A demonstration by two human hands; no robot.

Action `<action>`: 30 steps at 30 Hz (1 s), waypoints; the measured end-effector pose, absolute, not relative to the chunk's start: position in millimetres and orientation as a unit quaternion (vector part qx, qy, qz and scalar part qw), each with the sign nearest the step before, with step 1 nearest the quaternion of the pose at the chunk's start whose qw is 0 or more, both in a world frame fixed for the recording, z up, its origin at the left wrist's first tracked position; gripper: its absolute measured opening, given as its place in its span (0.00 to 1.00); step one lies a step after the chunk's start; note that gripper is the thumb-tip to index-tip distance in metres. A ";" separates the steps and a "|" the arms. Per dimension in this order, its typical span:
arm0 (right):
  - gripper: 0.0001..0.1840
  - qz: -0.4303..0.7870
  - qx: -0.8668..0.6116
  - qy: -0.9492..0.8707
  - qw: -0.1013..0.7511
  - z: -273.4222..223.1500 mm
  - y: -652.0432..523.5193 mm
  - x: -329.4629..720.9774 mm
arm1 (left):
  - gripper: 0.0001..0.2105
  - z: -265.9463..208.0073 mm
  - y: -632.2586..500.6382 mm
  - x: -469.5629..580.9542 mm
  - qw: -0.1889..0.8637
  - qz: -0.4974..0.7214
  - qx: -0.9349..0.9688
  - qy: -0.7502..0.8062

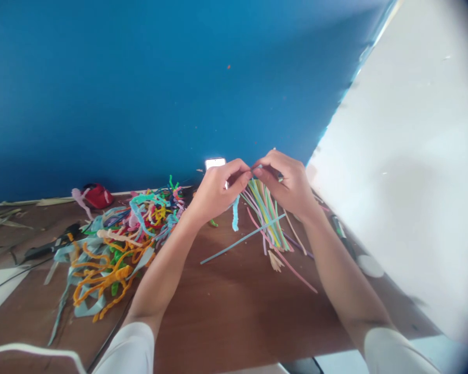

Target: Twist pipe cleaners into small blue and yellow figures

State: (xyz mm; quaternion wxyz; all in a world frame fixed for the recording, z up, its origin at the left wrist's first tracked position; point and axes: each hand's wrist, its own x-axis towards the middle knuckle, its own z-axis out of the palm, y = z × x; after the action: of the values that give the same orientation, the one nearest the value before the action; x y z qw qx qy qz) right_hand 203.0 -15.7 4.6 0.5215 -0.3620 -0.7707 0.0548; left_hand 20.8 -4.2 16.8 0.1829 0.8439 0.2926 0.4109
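My left hand (223,186) and my right hand (286,179) meet at their fingertips above the far part of the table, both in a pinch. A small bluish bit shows at the fingertips, too little of it to name. Just beneath them lies a bundle of thin pastel strips (271,223), fanned toward me. One blue-grey strip (242,240) lies slantwise across its near end, and a pink strip (296,271) sticks out to the right. Below my left hand is a fuzzy light-blue pipe cleaner (235,214); whether it hangs from the hand cannot be told.
To the left spreads a tangled heap of coloured pipe cleaner pieces (119,272). A black-handled tool (49,249) and a red object (98,196) lie beyond it. A lit phone (215,162) stands behind my left hand. Blue and white walls border the brown table (226,317).
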 end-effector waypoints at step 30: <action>0.10 0.114 -0.316 -0.773 0.538 8.1 -17.6 208.2 | 0.13 24.8 -5.4 7.0 0.350 0.392 0.815 0.245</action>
State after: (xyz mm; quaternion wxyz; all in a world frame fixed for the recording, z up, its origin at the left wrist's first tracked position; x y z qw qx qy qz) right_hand 208.2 -17.6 8.1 0.5383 -0.3162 -0.7728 0.1140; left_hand 7.0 -5.4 24.8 0.3500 0.8149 0.2446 0.3919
